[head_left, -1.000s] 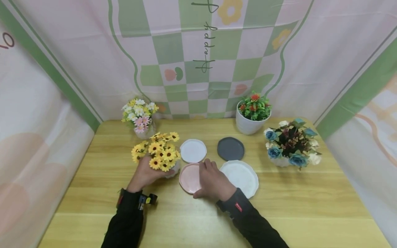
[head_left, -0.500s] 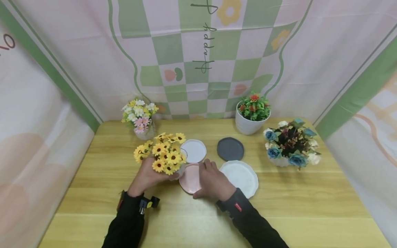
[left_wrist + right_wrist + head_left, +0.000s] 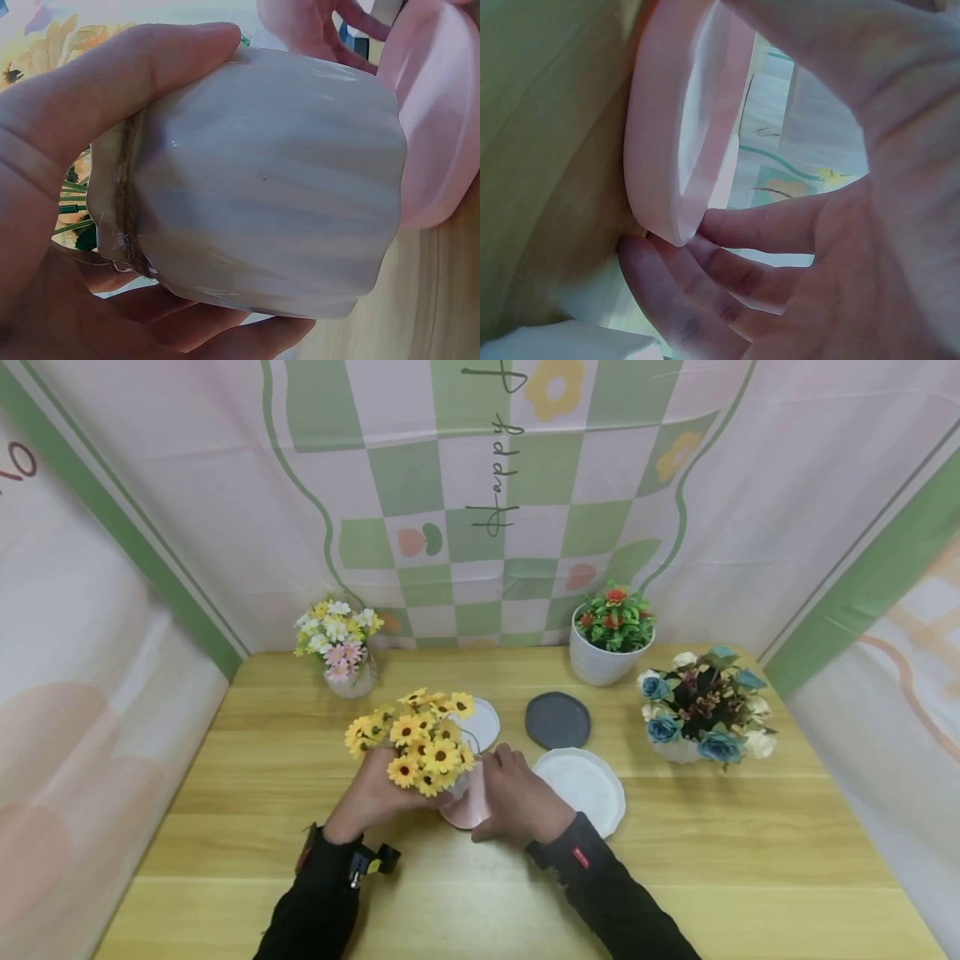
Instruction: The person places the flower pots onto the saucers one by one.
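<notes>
My left hand (image 3: 375, 795) grips a white fluted flowerpot (image 3: 262, 180) with twine round its neck, thumb on one side and fingers on the other. Yellow daisies (image 3: 427, 747) fill the pot and hide most of it in the head view. The pot is over the left part of a pink plate (image 3: 467, 810); whether they touch cannot be told. My right hand (image 3: 521, 797) holds that plate by its right side, and in the right wrist view its fingertips press the pink rim (image 3: 656, 142). A white plate (image 3: 483, 727) lies partly hidden behind the daisies.
A dark grey plate (image 3: 558, 720) and a larger white plate (image 3: 581, 789) lie right of centre. Potted flowers stand around: pink and white ones (image 3: 341, 639) at back left, a red-flowered plant (image 3: 611, 635) at back right, blue roses (image 3: 705, 706) at right.
My left hand has carried the pot of yellow daisies rightward, from beside the pink plate to over its left part. The right hand has stayed nearly still on the plate.
</notes>
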`<state>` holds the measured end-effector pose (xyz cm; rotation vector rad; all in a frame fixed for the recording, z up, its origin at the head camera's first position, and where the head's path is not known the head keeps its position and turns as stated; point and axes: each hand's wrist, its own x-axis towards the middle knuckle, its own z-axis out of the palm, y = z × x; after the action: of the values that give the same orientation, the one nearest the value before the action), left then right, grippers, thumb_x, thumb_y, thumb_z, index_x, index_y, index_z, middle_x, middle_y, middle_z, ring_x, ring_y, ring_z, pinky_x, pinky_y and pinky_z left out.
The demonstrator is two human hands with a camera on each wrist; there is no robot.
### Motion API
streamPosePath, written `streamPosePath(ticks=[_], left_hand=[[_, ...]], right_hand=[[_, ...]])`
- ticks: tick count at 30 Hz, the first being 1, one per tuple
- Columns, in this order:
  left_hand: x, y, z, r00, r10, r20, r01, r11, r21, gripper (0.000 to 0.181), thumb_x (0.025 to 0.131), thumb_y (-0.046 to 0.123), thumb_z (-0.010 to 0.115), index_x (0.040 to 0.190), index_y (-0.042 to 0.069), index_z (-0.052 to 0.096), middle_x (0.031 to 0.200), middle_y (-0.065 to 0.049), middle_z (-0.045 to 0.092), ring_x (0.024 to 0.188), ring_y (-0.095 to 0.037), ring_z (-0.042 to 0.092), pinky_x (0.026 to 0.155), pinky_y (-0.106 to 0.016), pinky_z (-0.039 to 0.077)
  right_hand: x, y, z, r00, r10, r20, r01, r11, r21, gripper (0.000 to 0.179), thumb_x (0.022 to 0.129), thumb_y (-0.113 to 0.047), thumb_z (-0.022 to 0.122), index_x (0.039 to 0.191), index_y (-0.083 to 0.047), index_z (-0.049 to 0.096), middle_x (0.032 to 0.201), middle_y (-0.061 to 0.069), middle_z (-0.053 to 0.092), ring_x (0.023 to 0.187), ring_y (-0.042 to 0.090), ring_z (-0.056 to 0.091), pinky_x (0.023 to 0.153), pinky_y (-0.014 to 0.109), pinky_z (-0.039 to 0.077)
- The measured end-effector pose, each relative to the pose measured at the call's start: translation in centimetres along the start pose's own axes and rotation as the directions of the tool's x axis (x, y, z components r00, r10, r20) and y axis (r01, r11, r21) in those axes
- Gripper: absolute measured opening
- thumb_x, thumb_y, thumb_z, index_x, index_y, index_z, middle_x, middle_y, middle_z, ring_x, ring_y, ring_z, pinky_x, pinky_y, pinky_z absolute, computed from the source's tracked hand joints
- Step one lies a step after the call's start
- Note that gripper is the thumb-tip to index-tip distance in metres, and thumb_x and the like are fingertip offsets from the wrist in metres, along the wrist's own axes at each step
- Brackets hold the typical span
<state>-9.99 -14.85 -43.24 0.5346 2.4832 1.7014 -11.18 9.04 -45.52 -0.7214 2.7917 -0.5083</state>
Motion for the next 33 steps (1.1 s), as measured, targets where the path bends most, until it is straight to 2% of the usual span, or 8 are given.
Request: streamPosePath(ticks=[5, 12, 19, 23, 27, 30, 33], left_hand=[[0.0, 0.1, 0.7, 0.999, 0.012, 0.038, -0.011, 1.0, -0.018, 0.086, 0.071, 0.009, 0.097, 0.147, 0.012, 0.057, 0.143, -0.007, 0.067, 0.132, -0.026, 0.064, 0.114, -0.031, 0.053], [0.2, -0.1, 1.6, 0.998, 0.031, 0.061, -0.029, 0.999, -0.045, 0.099, 0.069, 0.005, 0.097, 0.154, 0.01, 0.048, 0.152, -0.009, 0.061, 0.14, -0.028, 0.059, 0.12, -0.034, 0.049], [0.5, -0.5, 2.5, 0.995, 0.068, 0.077, -0.061, 0.994, -0.087, 0.098, 0.069, 0.003, 0.095, 0.155, 0.005, 0.048, 0.153, -0.015, 0.059, 0.14, -0.033, 0.058, 0.122, -0.038, 0.048], [0.7, -0.6, 2.9, 0.995, 0.062, 0.074, -0.056, 0.995, -0.086, 0.1, 0.069, 0.001, 0.095, 0.157, 0.005, 0.046, 0.156, -0.016, 0.057, 0.144, -0.035, 0.055, 0.125, -0.046, 0.044], [0.8, -0.7, 3.1, 0.996, 0.057, 0.075, -0.052, 0.996, -0.066, 0.099, 0.07, 0.002, 0.095, 0.156, 0.005, 0.047, 0.157, -0.014, 0.056, 0.147, -0.035, 0.052, 0.129, -0.055, 0.035], [0.8, -0.8, 3.4, 0.995, 0.057, 0.081, -0.053, 0.997, -0.057, 0.094, 0.071, 0.002, 0.094, 0.154, 0.006, 0.05, 0.155, -0.012, 0.059, 0.146, -0.033, 0.054, 0.132, -0.055, 0.03], [0.8, -0.8, 3.6, 0.995, 0.037, 0.088, -0.031, 0.997, -0.065, 0.091, 0.072, 0.001, 0.094, 0.153, 0.006, 0.052, 0.151, -0.011, 0.062, 0.142, -0.031, 0.058, 0.13, -0.048, 0.036]], right_hand=[[0.0, 0.3, -0.2, 1.0, 0.002, 0.023, -0.003, 1.0, 0.03, 0.105, 0.059, -0.042, 0.104, 0.139, 0.007, 0.056, 0.121, 0.016, 0.055, 0.11, 0.03, 0.055, 0.097, 0.043, 0.06], [0.0, 0.5, -0.7, 0.998, 0.02, 0.06, -0.026, 0.993, 0.111, 0.107, 0.06, -0.036, 0.104, 0.145, 0.006, 0.053, 0.126, 0.015, 0.055, 0.116, 0.03, 0.056, 0.106, 0.044, 0.058], [-0.2, 1.0, -0.9, 0.998, -0.02, 0.052, 0.008, 0.976, 0.218, 0.104, 0.061, -0.026, 0.103, 0.15, -0.004, 0.054, 0.13, 0.015, 0.055, 0.118, 0.031, 0.056, 0.106, 0.047, 0.057], [-0.2, 1.4, -1.0, 0.998, -0.034, 0.06, 0.017, 0.965, 0.264, 0.101, 0.062, -0.024, 0.102, 0.15, -0.007, 0.056, 0.134, 0.016, 0.054, 0.122, 0.033, 0.055, 0.108, 0.05, 0.055], [-0.1, 1.7, -1.0, 0.997, -0.031, 0.075, 0.007, 0.954, 0.3, 0.096, 0.063, -0.025, 0.102, 0.148, -0.011, 0.059, 0.137, 0.016, 0.053, 0.125, 0.032, 0.054, 0.11, 0.05, 0.053], [-0.1, 2.0, -1.1, 0.996, -0.041, 0.074, 0.014, 0.945, 0.327, 0.095, 0.063, -0.024, 0.102, 0.148, -0.012, 0.06, 0.139, 0.015, 0.053, 0.127, 0.031, 0.053, 0.111, 0.051, 0.052], [-0.2, 2.1, -1.2, 0.997, -0.059, 0.057, 0.037, 0.942, 0.334, 0.095, 0.063, -0.023, 0.102, 0.147, -0.009, 0.059, 0.138, 0.016, 0.054, 0.127, 0.031, 0.054, 0.112, 0.051, 0.051]])
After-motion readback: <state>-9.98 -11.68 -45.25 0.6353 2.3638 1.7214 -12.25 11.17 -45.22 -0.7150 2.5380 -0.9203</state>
